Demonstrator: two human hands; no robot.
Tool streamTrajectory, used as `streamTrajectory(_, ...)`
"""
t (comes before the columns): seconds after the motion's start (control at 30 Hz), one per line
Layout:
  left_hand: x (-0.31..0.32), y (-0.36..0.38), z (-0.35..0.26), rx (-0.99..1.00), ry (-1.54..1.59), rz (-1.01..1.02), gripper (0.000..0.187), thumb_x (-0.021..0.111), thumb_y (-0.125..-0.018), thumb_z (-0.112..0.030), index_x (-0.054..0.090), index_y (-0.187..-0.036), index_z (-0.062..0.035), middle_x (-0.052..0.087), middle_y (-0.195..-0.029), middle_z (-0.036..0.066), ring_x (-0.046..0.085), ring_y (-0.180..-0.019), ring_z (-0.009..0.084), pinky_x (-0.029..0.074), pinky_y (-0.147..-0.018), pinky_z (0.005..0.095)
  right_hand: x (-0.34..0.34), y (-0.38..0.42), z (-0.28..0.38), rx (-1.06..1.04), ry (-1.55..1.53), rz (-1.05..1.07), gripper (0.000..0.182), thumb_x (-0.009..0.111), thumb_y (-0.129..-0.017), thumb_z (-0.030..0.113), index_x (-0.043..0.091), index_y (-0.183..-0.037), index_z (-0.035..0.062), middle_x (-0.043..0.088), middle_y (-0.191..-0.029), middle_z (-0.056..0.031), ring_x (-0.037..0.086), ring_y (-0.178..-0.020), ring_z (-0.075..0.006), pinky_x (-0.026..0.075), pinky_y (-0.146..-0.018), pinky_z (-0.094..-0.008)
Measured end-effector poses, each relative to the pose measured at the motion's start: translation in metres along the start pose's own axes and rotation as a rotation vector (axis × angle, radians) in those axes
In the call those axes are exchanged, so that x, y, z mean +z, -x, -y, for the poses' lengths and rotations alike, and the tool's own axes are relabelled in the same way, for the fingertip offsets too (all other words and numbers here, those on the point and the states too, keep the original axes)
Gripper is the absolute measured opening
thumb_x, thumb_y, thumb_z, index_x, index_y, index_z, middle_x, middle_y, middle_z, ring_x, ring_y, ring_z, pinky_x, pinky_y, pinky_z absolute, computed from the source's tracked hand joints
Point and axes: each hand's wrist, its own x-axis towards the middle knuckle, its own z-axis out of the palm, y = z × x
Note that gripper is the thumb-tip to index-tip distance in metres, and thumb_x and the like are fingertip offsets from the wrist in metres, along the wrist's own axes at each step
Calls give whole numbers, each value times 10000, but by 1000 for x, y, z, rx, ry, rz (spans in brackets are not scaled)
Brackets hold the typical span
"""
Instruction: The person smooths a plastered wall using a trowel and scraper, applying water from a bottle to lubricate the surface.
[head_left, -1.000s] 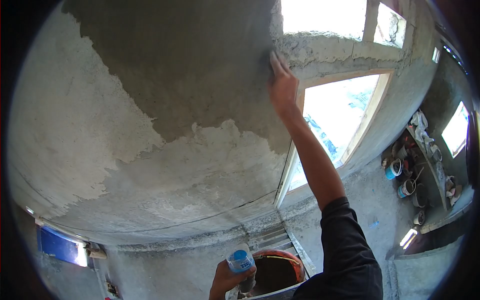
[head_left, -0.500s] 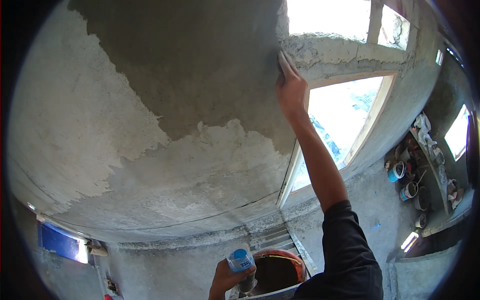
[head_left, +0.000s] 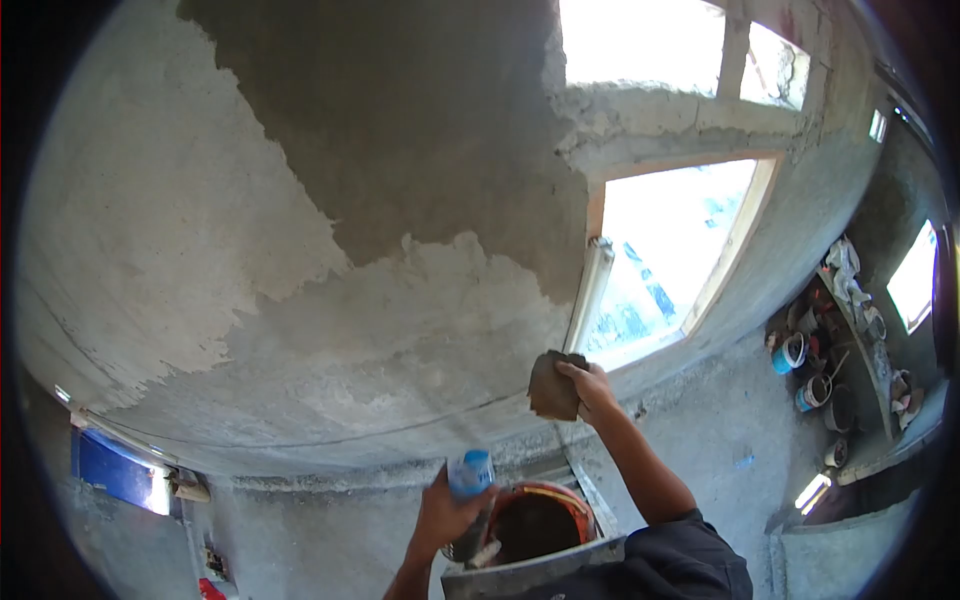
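My right hand (head_left: pixel 592 392) grips a thin, squarish, mud-coloured sponge pad (head_left: pixel 555 385) by its right edge, thumb on the near face. It is held out in front of the lower wall, just left of the window frame's bottom corner. My left hand (head_left: pixel 449 512) is wrapped around a small plastic bottle (head_left: pixel 470 474) with blue on it, somewhat blurred. Right beside that hand is a reddish-orange bucket (head_left: pixel 588 520), dark inside. Ahead, the wall carries a darker, damp-looking plaster patch (head_left: pixel 400 130) with a ragged lower edge above paler plaster (head_left: pixel 420 310).
A wood-framed window opening (head_left: pixel 680 250) lies to the right, with smaller openings above it. A ladder-like metal frame (head_left: pixel 590 495) is behind the bucket. Several pails (head_left: pixel 790 350) and a cluttered plank (head_left: pixel 865 340) stand far right. A blue panel (head_left: pixel 115 470) is at lower left.
My right hand has come off the wall beside the upper opening and moved down, bringing the sponge pad into view. My left hand with the bottle has shifted slightly left and up.
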Motion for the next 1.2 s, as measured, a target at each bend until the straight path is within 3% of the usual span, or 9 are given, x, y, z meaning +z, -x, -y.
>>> streamTrajectory(0.03, 0, -2, -7, 34, -130, -42, 469, 787, -730, -321, 619, -1045, -17, 687, -916, 150, 668, -890, 262, 508, -807, 376, -12, 21, -8, 129, -165, 37, 287, 607, -883, 93, 550, -1115, -67, 633, -1028, -187, 666, -869, -272, 578, -778, -380)
streamTrajectory(0.13, 0, -13, -28, 70, -264, 119, 581, 790, -705, -402, 599, -1083, -5, 677, -959, 201, 660, -942, 325, 506, -832, 394, -33, 72, -27, 409, -397, 66, 301, 657, -854, 108, 557, -1096, -39, 618, -1009, -165, 659, -852, -280, 583, -755, -390)
streamTrajectory(0.33, 11, -37, -57, 40, -672, 445, 653, 718, -705, -502, 567, -1071, 17, 645, -990, 264, 621, -993, 395, 490, -854, 444, -23, 143, -46, 228, -355, 9, 278, 687, -808, 51, 573, -1054, -10, 647, -972, -123, 668, -834, -248, 568, -757, -376)
streamTrajectory(0.53, 29, -44, -64, 63, -884, 550, 650, 687, -688, -492, 566, -1073, 19, 640, -1000, 247, 622, -989, 383, 491, -849, 428, -28, 143, -63, 222, -438, -10, 223, 668, -811, 23, 590, -1017, -14, 652, -934, -108, 669, -820, -230, 570, -721, -361)
streamTrajectory(0.83, 34, -49, -56, 93, -746, 508, 726, 709, -682, -541, 560, -1109, 26, 631, -1032, 265, 606, -1013, 408, 490, -857, 442, -52, 121, -67, 292, -489, -63, 183, 630, -837, 50, 589, -998, -27, 641, -904, -135, 664, -755, -245, 581, -664, -367)
streamTrajectory(0.97, 26, -50, -42, 168, -605, 373, 773, 721, -682, -563, 551, -1137, 38, 635, -1024, 273, 611, -1001, 413, 492, -864, 436, -55, 103, -46, 348, -394, -128, 249, 637, -830, 51, 559, -1041, -54, 618, -969, -198, 660, -815, -344, 597, -705, -467)
streamTrajectory(1.0, 23, -49, -39, 181, -521, 325, 685, 737, -702, -515, 577, -1112, 9, 654, -999, 235, 633, -978, 372, 491, -864, 412, -61, 85, -56, 239, -329, -123, 297, 636, -814, 16, 535, -1080, -73, 603, -998, -206, 649, -833, -375, 589, -727, -506)
streamTrajectory(1.1, 12, -49, -38, 156, -403, 253, 559, 759, -734, -439, 609, -1075, -22, 678, -965, 187, 661, -954, 301, 492, -856, 384, -55, 56, -52, 128, -306, -138, 271, 641, -796, -13, 564, -1056, -35, 619, -954, -173, 660, -823, -314, 592, -686, -450)
streamTrajectory(1.2, -2, -47, -41, 102, -251, 200, 547, 767, -730, -429, 615, -1067, -26, 684, -960, 175, 668, -930, 293, 497, -839, 376, -46, 12, -27, 99, -401, -18, 295, 626, -839, 52, 541, -1115, -6, 616, -989, -182, 656, -849, -332, 584, -715, -445)
